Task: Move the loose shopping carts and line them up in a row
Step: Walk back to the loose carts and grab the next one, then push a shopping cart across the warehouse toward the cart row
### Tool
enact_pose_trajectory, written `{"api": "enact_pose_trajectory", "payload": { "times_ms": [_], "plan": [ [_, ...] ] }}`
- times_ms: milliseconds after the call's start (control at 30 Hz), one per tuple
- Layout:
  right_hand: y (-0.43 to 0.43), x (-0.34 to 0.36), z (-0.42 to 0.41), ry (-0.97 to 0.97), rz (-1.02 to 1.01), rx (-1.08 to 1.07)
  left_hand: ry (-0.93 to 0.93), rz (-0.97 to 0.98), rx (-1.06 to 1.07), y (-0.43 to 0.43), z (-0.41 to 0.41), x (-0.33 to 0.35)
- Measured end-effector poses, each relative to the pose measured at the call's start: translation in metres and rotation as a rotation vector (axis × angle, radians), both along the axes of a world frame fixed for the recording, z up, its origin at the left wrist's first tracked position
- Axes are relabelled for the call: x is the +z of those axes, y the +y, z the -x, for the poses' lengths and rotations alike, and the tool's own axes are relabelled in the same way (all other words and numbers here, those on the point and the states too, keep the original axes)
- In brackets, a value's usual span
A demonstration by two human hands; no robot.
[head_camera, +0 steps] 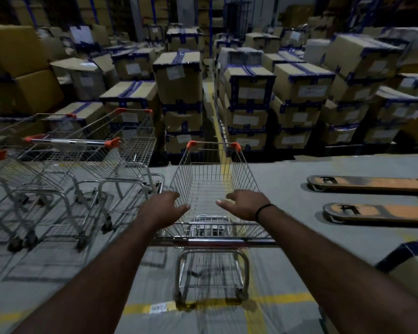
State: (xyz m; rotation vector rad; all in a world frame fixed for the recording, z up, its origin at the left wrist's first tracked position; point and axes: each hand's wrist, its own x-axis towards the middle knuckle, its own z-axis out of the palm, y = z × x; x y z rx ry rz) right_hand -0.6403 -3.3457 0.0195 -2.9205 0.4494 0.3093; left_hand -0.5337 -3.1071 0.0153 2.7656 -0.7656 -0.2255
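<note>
- Left hand [164,208]: fingers bent down over the left rim of the silver wire shopping cart with orange corner caps [212,174]; I cannot tell if they clasp it.
- Right hand [245,203]: fingers loosely bent, thumb apart, seemingly holding nothing, just inside the right rim.
- The cart stands on the grey floor [287,179], just right of a row of similar wire carts [82,160].
- Brown taped cardboard boxes [179,75] are stacked beyond.

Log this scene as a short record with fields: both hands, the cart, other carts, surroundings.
left hand: open, over cart's left rim
right hand: open, over right rim; contact unclear
cart: basket empty, between the arms, facing stacked boxes
row of carts: left, close together
pallet jack forks: on floor, right
</note>
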Motion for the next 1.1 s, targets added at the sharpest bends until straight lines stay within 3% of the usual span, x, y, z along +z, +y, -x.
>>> {"api": "enact_pose_trajectory", "payload": {
  "times_ms": [300, 600, 900, 1100],
  "plan": [
    [0.048, 0.049, -0.078, -0.171, -0.001, 0.118, -0.145, 0.031, 0.046, 0.028, -0.052, 0.064],
    [0.156, 0.095, -0.198, -0.3, -0.012, 0.171, -0.241, 0.087, 0.064, 0.135, -0.156, 0.112],
    [0.271, 0.111, -0.301, -0.316, -0.057, 0.173, -0.239, 0.123, 0.099, 0.253, -0.253, 0.125],
    [0.294, 0.098, -0.363, -0.3, -0.057, 0.167, -0.195, 0.115, 0.125, 0.288, -0.309, 0.107]
  ]
}}
